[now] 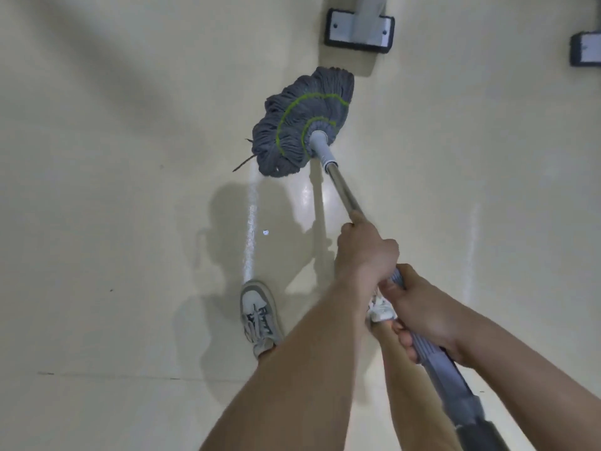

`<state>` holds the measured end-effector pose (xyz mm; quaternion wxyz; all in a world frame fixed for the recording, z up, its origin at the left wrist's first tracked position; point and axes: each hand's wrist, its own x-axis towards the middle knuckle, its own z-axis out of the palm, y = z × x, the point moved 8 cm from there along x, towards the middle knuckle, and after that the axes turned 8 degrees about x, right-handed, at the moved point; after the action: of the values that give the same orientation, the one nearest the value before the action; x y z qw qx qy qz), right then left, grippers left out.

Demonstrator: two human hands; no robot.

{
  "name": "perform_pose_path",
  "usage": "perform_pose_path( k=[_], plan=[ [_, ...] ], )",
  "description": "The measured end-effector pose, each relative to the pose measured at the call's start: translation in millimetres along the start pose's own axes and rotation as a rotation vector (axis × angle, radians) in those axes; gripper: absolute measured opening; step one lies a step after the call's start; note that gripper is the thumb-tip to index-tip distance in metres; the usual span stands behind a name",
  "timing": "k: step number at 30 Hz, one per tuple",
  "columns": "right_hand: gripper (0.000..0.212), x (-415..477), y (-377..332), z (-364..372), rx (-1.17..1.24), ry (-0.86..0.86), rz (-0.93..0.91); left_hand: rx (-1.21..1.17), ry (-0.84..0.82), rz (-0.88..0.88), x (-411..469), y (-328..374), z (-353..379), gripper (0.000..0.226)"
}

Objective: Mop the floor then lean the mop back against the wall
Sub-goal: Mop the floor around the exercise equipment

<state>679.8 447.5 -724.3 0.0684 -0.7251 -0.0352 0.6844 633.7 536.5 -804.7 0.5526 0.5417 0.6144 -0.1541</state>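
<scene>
The left hand (366,250) is closed around the metal shaft (343,190) of the mop, with the fingers curled over it and the knuckles up; just behind it, nearer to the body, the right hand (422,315) grips the grey ribbed sleeve (432,356) of the same handle, with the fingers wrapped around it from below; the two hands are almost touching. Ahead of the left hand the shaft runs away and a little to the left, into a grey collar (320,144) and then into the mop head (302,122); this head is grey with green stitched arcs and lies spread on the cream floor (113,190), well ahead of both hands. Left of the grip, a grey and white shoe (258,317) stands on the floor; a second shoe (380,310) shows only a little between the two forearms. Between the first shoe and the mop head runs a shiny streak (250,229). Beyond the mop head, farthest from the grip, stands a metal foot plate (357,34) with a dark edge; another plate (585,48) is cut off at the right border.
</scene>
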Motion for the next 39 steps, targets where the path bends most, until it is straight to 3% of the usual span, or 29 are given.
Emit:
perform_pose_path(
  k=[3,7,11,17,21,24,30,35,39],
  plan=[
    [0.02,6,7,70,0.024,-0.061,0.017,0.014,0.131,-0.024,-11,-65,-44,0.055],
    [0.015,23,1,152,-0.112,-0.089,-0.145,-0.028,0.171,-0.134,-23,-149,-94,0.043],
    [0.014,22,18,184,0.152,-0.197,-0.071,0.035,0.225,-0.158,-30,-175,-111,0.043],
    [0.019,11,85,116,0.176,-0.071,-0.119,0.111,0.153,-0.111,-48,-145,-24,0.039],
    [0.014,-1,149,49,0.289,0.023,-0.092,0.105,0.06,-0.024,-66,-99,73,0.057],
    [0.017,-15,198,0,0.321,0.085,-0.055,0.157,-0.007,0.043,-81,-66,143,0.075],
    [0.016,-46,288,-61,0.606,0.07,0.114,0.373,-0.129,0.171,-114,-24,264,0.073],
    [0.017,-21,302,-89,0.577,0.205,0.02,0.465,-0.221,0.168,-110,-27,297,0.081],
    [0.014,2,288,-69,0.406,0.147,-0.066,0.416,-0.179,0.151,-107,-48,279,0.077]
  ],
)
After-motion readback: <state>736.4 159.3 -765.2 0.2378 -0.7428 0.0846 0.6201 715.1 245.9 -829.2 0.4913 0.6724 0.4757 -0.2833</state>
